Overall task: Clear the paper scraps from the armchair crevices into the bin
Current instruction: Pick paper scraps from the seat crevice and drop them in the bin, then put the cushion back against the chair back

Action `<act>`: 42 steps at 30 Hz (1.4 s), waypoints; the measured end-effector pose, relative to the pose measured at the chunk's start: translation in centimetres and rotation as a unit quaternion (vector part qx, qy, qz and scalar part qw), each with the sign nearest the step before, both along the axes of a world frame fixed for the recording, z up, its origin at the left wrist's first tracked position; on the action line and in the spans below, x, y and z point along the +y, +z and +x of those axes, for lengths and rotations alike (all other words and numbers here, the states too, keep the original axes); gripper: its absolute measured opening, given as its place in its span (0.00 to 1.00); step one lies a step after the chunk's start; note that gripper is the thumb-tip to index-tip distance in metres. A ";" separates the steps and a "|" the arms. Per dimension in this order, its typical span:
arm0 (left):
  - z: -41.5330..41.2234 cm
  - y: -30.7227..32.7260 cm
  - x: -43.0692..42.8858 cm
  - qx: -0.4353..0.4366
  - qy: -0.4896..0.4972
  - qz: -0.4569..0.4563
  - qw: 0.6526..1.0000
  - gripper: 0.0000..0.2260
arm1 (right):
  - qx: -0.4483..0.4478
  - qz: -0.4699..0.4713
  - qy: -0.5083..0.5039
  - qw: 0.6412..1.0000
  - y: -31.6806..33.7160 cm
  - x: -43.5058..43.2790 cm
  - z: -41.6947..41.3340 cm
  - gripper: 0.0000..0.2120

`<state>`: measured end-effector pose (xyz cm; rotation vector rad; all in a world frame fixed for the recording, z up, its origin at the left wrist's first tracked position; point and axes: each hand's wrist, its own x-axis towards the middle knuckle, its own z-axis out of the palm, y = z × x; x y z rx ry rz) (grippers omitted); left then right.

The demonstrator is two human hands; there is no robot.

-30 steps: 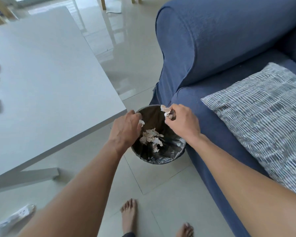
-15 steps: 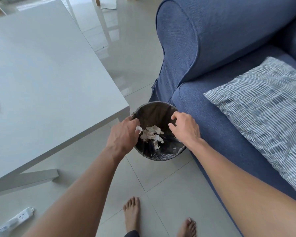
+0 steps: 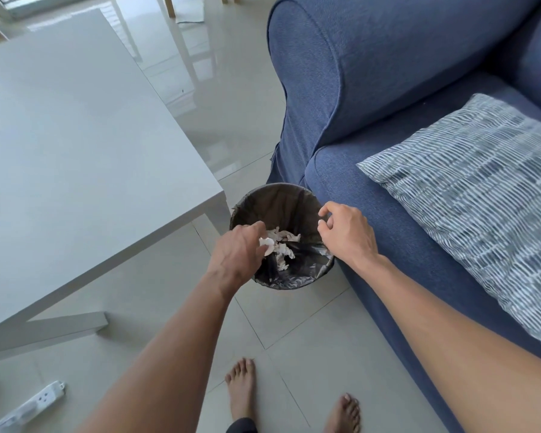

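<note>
A small round bin (image 3: 294, 195) lined with a black bag stands on the floor between the table and the blue armchair (image 3: 388, 89). Crumpled white paper scraps (image 3: 283, 245) lie inside it. My left hand (image 3: 238, 254) hovers over the bin's left rim, fingers curled around a white paper scrap (image 3: 266, 244). Over the right rim, my right hand (image 3: 345, 234) is held with its fingers apart and nothing in it.
A white table (image 3: 75, 145) sits to the left, its corner close to the bin. A striped cushion (image 3: 481, 195) lies on the armchair seat. A white power strip (image 3: 28, 407) rests on the tiled floor at bottom left. My bare feet (image 3: 241, 392) are below the bin.
My right hand let its paper scrap fall into the bin and opened. My left hand stays over the bin's left rim with a scrap in it.
</note>
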<state>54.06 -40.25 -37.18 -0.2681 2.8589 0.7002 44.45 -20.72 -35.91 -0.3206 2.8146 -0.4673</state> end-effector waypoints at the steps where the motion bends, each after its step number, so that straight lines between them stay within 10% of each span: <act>1: 0.0 -0.3 0.6 -0.003 0.001 0.004 1.000 0.06 | 0.000 0.000 0.003 1.000 0.0 0.3 0.1 0.09; 42: -2.1 4.7 1.8 0.029 0.005 -0.033 0.999 0.29 | 0.097 0.023 0.059 0.993 4.6 4.4 0.5 0.18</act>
